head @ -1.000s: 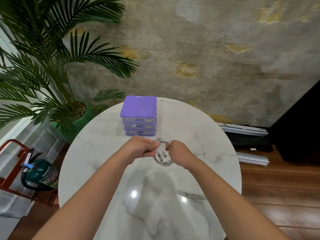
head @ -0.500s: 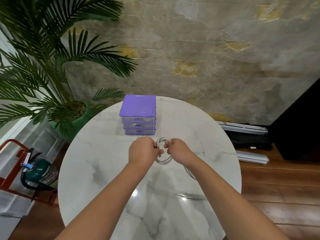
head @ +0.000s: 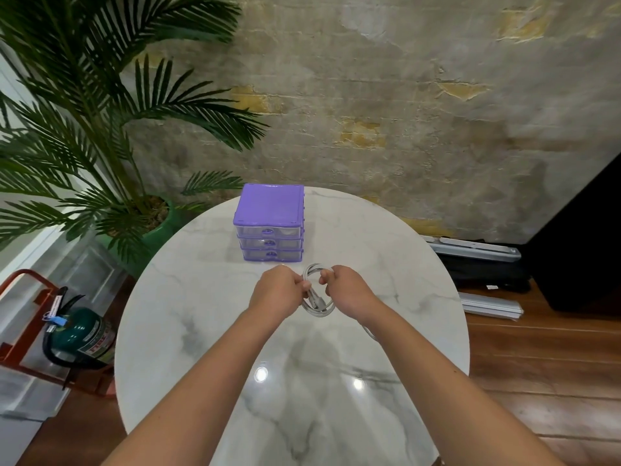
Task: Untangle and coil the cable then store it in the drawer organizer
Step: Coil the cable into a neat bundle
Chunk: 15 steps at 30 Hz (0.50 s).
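A pale grey cable (head: 317, 306) is wound into a small loop held above the round marble table (head: 188, 317). My left hand (head: 277, 292) grips the left side of the loop. My right hand (head: 347, 292) pinches the top right of it. A loose strand of the cable trails down under my right wrist toward the table. The purple drawer organizer (head: 270, 223) stands just beyond my hands, its three clear drawers all closed.
A potted palm (head: 100, 129) fills the left side beside the table. A green fire extinguisher (head: 80, 334) sits in a red stand on the floor at the left. Black bags and grey bars (head: 477, 257) lie on the wooden floor at the right.
The loop has grown a little as my hands wound more cable onto it. My hands stayed in the same place in front of the organizer, and the trailing strand has shortened.
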Available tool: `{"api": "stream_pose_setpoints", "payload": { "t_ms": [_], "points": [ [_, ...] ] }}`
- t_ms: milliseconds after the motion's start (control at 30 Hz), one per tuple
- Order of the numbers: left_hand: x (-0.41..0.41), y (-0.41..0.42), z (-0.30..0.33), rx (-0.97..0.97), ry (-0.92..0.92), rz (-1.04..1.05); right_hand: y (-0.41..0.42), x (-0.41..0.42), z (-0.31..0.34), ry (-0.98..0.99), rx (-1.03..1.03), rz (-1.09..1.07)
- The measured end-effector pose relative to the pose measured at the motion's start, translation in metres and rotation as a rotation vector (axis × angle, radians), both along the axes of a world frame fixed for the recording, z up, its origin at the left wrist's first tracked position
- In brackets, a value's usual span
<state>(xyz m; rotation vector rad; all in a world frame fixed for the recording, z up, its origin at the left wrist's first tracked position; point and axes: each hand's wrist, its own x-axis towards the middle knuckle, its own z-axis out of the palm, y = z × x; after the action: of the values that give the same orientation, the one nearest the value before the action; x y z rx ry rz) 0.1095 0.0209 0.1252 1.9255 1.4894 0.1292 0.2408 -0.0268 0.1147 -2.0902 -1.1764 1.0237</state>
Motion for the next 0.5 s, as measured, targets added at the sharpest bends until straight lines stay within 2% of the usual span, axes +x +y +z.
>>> {"api": "stream_pose_setpoints", "payload": {
  "t_ms": [133, 233, 333, 500],
  "points": [
    [-0.002, 0.004, 0.005, 0.175, 0.228, -0.074, -0.001, -0.001, -0.001, 0.022, -0.005, 0.01],
    [-0.007, 0.01, 0.008, 0.21, 0.233, -0.038, 0.0, 0.003, -0.001, 0.031, -0.002, 0.028],
    [-0.016, 0.019, 0.0, 0.07, -0.016, 0.044, -0.003, 0.007, 0.004, 0.136, 0.028, 0.033],
    [-0.017, 0.011, -0.017, -0.328, -0.533, -0.086, -0.01, 0.015, 0.009, 0.52, 0.096, -0.001]
  ]
}}
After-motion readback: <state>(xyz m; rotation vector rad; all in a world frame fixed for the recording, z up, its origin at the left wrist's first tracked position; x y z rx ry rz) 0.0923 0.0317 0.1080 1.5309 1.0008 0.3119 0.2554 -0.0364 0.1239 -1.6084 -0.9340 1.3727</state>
